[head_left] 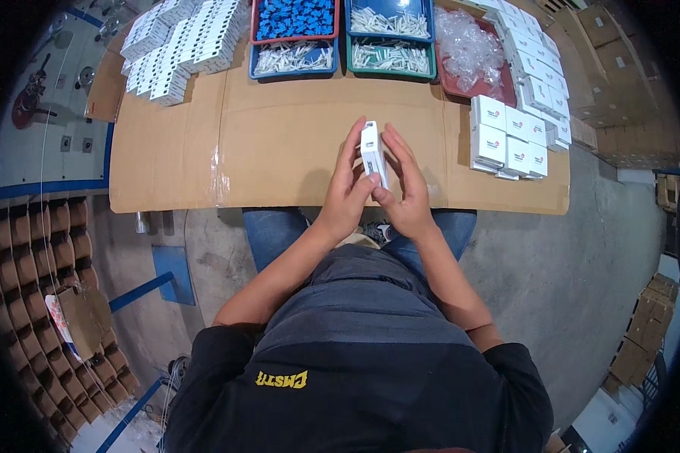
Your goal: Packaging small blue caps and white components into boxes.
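Hands (345,189) (406,189) gripping small white box (372,153), apparently closed

Just one view here, a fisheye worn on the person's head, looking steeply down over their chest and lap. It faces forward across the cardboard-covered surface (279,143), whose near edge runs just above the knees and whose far edge, lined with trays, sits at the top of the frame. It's close in, and straight edges bow toward the dark round rim.
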Tool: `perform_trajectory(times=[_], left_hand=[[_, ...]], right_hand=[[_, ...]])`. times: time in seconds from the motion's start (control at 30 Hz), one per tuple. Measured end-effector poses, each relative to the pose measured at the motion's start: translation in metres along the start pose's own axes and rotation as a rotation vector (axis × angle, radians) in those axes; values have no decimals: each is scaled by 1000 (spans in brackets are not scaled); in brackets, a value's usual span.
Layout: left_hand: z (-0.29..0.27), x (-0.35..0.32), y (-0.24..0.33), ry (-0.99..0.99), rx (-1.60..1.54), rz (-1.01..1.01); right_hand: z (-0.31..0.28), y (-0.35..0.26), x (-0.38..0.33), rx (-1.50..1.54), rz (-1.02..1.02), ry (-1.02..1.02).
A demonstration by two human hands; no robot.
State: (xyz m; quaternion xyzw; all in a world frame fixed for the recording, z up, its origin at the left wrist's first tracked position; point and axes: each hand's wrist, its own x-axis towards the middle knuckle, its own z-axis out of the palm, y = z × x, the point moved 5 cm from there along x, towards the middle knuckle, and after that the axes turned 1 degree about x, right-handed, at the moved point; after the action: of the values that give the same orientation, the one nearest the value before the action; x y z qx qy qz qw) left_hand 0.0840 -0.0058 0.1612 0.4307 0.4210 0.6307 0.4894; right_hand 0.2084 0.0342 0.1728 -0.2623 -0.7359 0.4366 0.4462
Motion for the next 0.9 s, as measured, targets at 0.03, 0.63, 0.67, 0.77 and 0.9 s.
perform_trajectory(times=[0.03, 0.63, 0.67, 0.77, 0.9], left_hand=[[-2, 1, 2, -44, -22, 2], [3, -11, -8, 190, 204, 230], [2, -11, -10, 189, 204, 231], [1, -12, -14, 197, 225, 238], [0, -12, -20, 192, 211, 150]], right_hand=[[2, 7, -3, 123, 94, -52], [25, -10, -14, -83, -95, 66], [25, -10, -16, -94, -88, 92], [25, -5, -20, -45, 12, 97], [24, 0, -22, -41, 26, 115]])
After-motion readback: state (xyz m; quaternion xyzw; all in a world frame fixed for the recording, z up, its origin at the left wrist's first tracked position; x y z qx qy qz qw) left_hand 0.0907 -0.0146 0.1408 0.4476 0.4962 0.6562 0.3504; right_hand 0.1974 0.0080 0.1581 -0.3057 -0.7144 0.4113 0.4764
